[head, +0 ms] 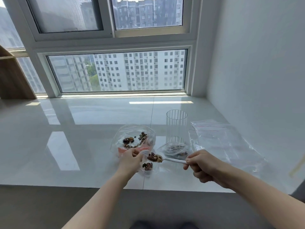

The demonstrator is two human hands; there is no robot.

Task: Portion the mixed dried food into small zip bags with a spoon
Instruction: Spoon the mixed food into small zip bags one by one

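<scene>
Holding the white spoon [171,160] by its handle in my right hand [200,164], I keep its bowl, heaped with mixed dried food [154,157], over the mouth of a small zip bag [148,169]. My left hand [132,160] pinches that bag's rim; some food already sits inside. Just behind, the large bag [133,138] with more of the mix lies on the glossy white sill [82,129]. Another small filled bag [174,148] rests at the foot of a ribbed clear glass [176,126], with spare empty bags [217,139] to the right.
</scene>
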